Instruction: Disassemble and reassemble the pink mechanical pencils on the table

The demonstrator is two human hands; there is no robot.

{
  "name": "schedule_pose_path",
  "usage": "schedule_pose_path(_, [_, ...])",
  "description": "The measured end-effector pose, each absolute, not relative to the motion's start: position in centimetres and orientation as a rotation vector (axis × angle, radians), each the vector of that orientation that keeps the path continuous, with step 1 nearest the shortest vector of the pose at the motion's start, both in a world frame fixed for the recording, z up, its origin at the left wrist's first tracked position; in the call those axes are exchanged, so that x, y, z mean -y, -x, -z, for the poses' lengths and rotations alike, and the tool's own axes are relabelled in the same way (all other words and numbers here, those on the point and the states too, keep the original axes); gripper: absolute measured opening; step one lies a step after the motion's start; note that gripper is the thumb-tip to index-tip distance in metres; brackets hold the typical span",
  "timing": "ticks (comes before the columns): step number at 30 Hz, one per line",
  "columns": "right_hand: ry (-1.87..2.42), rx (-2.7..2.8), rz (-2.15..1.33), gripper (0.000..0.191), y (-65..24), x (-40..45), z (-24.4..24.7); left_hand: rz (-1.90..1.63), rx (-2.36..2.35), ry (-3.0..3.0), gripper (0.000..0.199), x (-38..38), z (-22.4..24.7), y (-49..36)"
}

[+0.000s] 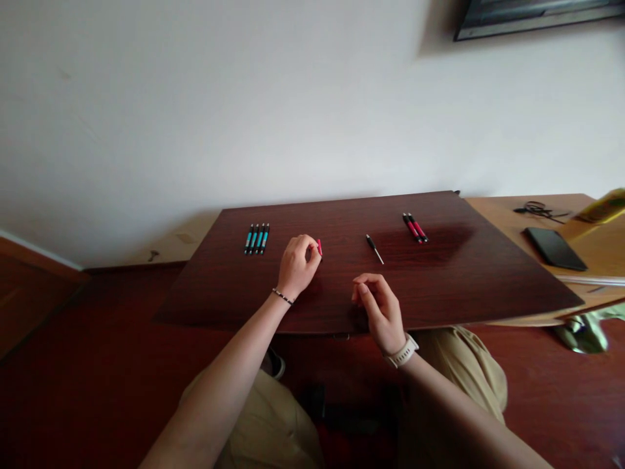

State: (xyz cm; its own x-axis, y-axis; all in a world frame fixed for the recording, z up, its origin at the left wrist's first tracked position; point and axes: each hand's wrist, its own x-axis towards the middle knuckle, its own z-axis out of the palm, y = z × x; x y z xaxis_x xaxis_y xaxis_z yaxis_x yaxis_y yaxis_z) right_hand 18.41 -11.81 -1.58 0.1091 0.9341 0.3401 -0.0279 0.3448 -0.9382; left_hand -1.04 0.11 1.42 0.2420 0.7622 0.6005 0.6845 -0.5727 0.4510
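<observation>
My left hand [299, 264] is over the middle of the table, with thumb and fingers closed on a pink pen part [319, 247]. Most of that piece is hidden by the fingers. Nearer the front edge, my right hand [381, 311] has its fingers curled and pressed together; whatever may be in them is hidden. Beyond the right hand lies a black pen half with a thin pale refill sticking out [374, 249]. Several blue-and-black pens [256, 239] lie side by side at the left. Two pink-and-black pens [415, 228] rest together at the right.
The dark wooden table [463, 286] stands against a white wall [293, 117]. To its right, a lighter wooden surface [498, 215] bears a black phone [555, 248], a coiled black cable [540, 210] and a yellow object [603, 208]. A screen [537, 19] hangs at upper right.
</observation>
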Motion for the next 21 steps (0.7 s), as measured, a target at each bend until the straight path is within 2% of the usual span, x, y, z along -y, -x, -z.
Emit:
schedule_pose_path(6, [1.020, 1.308, -0.859, 0.017, -18.1, 11.8, 1.6, -1.177, -1.388, -2.361, 0.011, 2.1, -2.7, 3.5])
schedule_pose_path(13, [1.013, 1.571, -0.875, 0.035, -17.6, 11.3, 0.9, -0.949, -1.107, -2.263, 0.010, 5.2, -3.1, 1.6])
schedule_pose_path(15, [1.028, 1.620, -0.834, 0.033, -17.5, 11.4, 1.1, -0.908, -1.098, -2.222, 0.009, 6.1, -3.1, 0.9])
schedule_pose_path(19, [1.110, 1.639, -0.717, 0.015, -17.4, 11.8, 1.3, -0.815, -1.090, -2.113, 0.009, 7.7, -2.6, 1.0])
schedule_pose_path(21, [1.119, 1.677, -0.691, 0.016, -17.3, 11.9, 1.3, -0.812, -1.111, -2.032, 0.012, 8.4, -2.0, 1.6])
